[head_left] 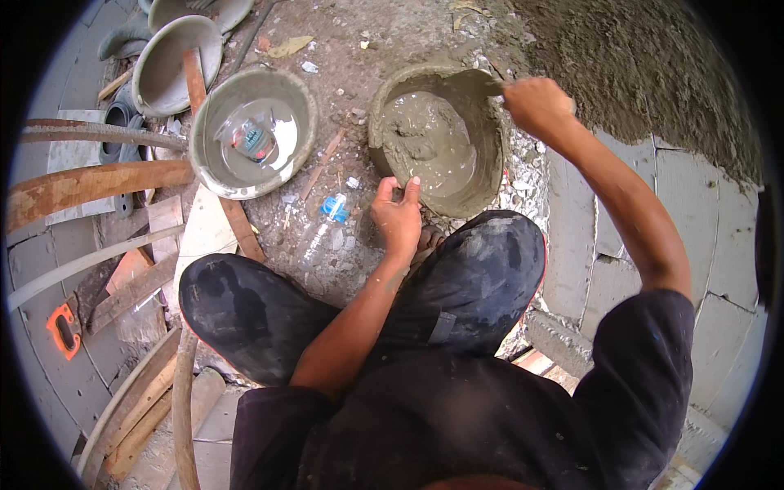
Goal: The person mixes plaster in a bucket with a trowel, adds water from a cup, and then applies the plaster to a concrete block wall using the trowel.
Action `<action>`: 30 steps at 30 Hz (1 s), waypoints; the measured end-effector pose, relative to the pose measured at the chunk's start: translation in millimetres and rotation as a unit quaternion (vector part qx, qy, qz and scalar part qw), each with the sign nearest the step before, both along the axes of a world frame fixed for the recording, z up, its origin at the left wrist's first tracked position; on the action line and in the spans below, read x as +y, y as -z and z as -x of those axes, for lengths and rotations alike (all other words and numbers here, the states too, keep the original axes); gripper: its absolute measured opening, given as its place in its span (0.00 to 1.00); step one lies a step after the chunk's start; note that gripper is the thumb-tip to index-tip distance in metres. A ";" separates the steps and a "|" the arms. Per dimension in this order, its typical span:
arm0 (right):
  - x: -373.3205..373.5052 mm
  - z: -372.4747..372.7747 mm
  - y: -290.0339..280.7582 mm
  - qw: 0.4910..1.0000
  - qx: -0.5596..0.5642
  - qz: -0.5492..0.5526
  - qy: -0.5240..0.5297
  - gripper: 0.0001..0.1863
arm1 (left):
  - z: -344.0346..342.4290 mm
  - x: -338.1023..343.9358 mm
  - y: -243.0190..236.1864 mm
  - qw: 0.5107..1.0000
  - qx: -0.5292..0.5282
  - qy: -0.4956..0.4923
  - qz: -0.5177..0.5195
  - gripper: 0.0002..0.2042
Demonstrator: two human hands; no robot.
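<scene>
A grey bucket [384, 110] with wet grey mortar [429, 147] in it sits in front of my folded legs. My left hand [396, 208] has its fingers closed at the bucket's near-left rim, thumb raised against it. Up at the far-right rim, my right hand [536, 104] is closed around a tool, seen only as a narrow dark piece at the bucket's edge; its shape is unclear. Mortar coats the bucket's inner wall. To the left stand a wide basin [212, 114] holding liquid and a plastic item, and below it a plastic bottle [318, 237] lies on the debris-strewn ground.
Stacked basins [151, 77], curved strips [98, 175] and wood offcuts [131, 294] crowd the left, with an orange-handled saw [64, 331]. At the right, grey blocks [686, 229] adjoin a rough layer of wet mortar [645, 65].
</scene>
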State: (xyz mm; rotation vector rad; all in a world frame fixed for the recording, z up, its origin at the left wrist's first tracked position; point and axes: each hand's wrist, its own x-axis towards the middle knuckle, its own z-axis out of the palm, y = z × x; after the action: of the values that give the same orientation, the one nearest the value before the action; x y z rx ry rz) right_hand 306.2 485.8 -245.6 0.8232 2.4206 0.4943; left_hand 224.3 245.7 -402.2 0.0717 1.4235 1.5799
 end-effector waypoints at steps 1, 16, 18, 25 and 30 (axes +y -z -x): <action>7.3 1.3 23.2 0.999 -0.030 0.021 -0.005 0.11 | 0.3 0.3 0.2 1.000 -0.005 0.005 -0.004 0.09; -97.5 -63.4 113.0 0.904 0.176 0.363 0.143 0.23 | -8.1 -0.4 15.3 1.000 0.012 -0.007 0.006 0.08; -98.1 -63.2 109.6 0.875 0.196 0.395 0.201 0.24 | -9.7 -0.6 17.7 0.999 0.041 -0.007 0.007 0.08; -99.1 -40.4 78.2 0.523 0.324 0.585 0.528 0.20 | 2.1 0.3 5.0 1.000 0.001 -0.012 0.009 0.07; -60.3 -54.1 18.4 0.837 0.194 0.412 0.304 0.21 | 2.7 0.7 6.8 1.000 0.006 -0.002 0.018 0.06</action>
State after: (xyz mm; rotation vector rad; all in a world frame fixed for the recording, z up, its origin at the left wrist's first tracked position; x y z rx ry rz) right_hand 360.4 425.5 -264.0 1.2480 2.1590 -0.9789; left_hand 221.7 246.4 -409.0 0.0559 1.4614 1.5588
